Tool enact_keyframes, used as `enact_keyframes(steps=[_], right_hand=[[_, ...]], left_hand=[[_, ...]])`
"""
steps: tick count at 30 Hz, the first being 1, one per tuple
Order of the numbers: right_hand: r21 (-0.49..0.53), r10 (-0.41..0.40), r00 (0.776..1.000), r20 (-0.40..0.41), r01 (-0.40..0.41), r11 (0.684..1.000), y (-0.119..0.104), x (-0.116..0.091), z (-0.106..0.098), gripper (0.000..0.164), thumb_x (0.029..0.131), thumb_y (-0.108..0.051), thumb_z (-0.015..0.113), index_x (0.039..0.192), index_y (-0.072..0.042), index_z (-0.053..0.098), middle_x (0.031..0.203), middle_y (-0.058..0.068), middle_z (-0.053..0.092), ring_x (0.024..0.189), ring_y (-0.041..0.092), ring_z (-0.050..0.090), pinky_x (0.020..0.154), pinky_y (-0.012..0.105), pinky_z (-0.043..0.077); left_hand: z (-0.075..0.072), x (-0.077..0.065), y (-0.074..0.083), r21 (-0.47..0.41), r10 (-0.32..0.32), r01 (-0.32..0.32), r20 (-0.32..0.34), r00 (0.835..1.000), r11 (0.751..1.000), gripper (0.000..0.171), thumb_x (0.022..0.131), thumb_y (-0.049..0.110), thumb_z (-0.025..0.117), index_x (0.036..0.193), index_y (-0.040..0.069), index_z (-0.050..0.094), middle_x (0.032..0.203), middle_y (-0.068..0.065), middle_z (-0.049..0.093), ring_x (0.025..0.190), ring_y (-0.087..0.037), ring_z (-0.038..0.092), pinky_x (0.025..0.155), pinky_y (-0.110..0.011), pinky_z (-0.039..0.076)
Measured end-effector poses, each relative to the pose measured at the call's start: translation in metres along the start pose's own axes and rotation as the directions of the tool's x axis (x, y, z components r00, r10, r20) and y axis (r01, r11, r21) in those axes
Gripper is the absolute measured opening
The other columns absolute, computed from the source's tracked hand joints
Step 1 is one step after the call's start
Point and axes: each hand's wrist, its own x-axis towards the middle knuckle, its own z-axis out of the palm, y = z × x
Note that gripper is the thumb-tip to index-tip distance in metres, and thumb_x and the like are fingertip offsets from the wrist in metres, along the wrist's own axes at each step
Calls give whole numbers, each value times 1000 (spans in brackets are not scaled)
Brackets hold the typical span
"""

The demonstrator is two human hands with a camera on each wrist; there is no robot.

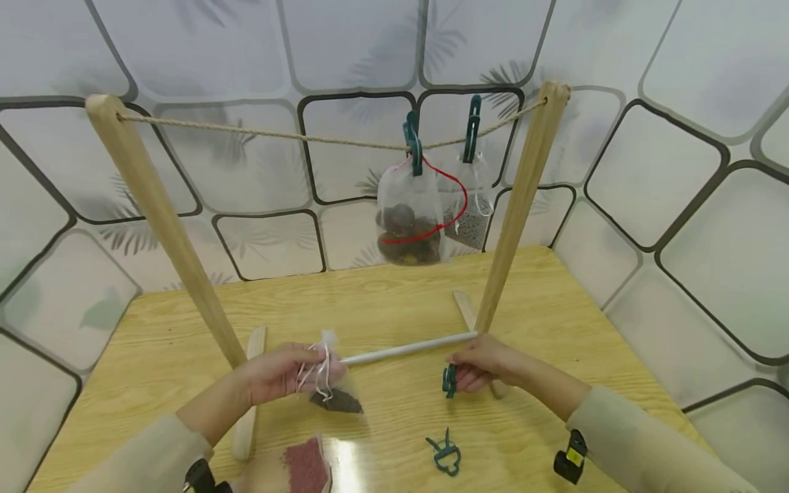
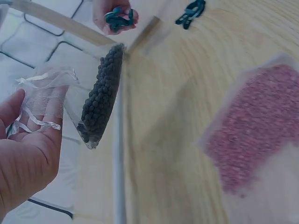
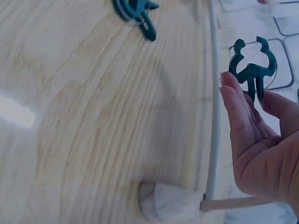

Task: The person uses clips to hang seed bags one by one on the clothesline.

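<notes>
So we've got a gauzy bag (image 1: 335, 401) of dark beads hanging off the left hand (image 1: 280, 373), just left of the middle in the lower half of the frame. The fingers there pinch it by its empty mesh neck, thumb on one side, white drawstrings trailing over them. That lets the beads sag to the bottom — probably the handiest way to keep the top free for clipping.

Over to the right, our right hand (image 1: 483, 363) pinches a green clip (image 1: 449, 381) by its two handles, thumb against fingers. From the right wrist its jaws stand apart with nothing between them, so we'd say the handles are being squeezed.

Up top, a rope (image 1: 259, 131) spans two wooden posts, sagging a bit right of centre where a bag with a red cord (image 1: 409, 236) and a bag of grey bits (image 1: 473, 222) hang from clips of the same sort. Weight pulling the line down, we figure.

A spare clip (image 1: 445, 453) lies on the tabletop (image 1: 555, 308) at bottom centre, and a bag of pink bits (image 1: 306, 467) lies flat to its left — both within easy reach.
</notes>
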Motion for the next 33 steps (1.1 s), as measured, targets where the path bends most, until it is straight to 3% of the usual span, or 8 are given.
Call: enact_keyframes(steps=[12, 20, 27, 33], right_hand=[[184, -104, 993, 60, 91, 979, -46, -4, 27, 23, 93, -14, 57, 89, 7, 64, 66, 6, 69, 60, 12, 68, 62, 28, 57], [271, -154, 987, 52, 134, 953, -83, -16, 24, 22, 94, -14, 57, 92, 7, 65, 68, 7, 70, 65, 15, 70, 64, 28, 57], [279, -201, 978, 51, 179, 943, -113, -32, 25, 20, 92, -16, 61, 87, 1, 67, 68, 8, 70, 65, 16, 70, 64, 30, 58], [168, -302, 952, 41, 292, 942, -149, -54, 32, 20, 92, -18, 61, 88, 0, 68, 72, 5, 72, 67, 14, 70, 66, 33, 58]], left_hand=[[7, -16, 45, -53, 85, -88, -67, 994, 995, 21, 102, 11, 41, 105, 4, 61, 100, -9, 71, 94, -17, 68, 81, -25, 54], [20, -20, 72, -83, 85, -92, -91, 992, 992, 22, 103, 7, 34, 112, -2, 52, 103, -12, 70, 96, -19, 68, 82, -26, 54], [40, -12, 105, -50, 181, -188, -125, 975, 981, 25, 103, 8, 35, 109, 1, 57, 98, -11, 71, 91, -20, 69, 80, -28, 55], [51, -8, 125, -12, 223, -227, -146, 964, 974, 23, 102, 7, 39, 113, 1, 58, 99, -10, 71, 92, -18, 69, 79, -27, 55]])
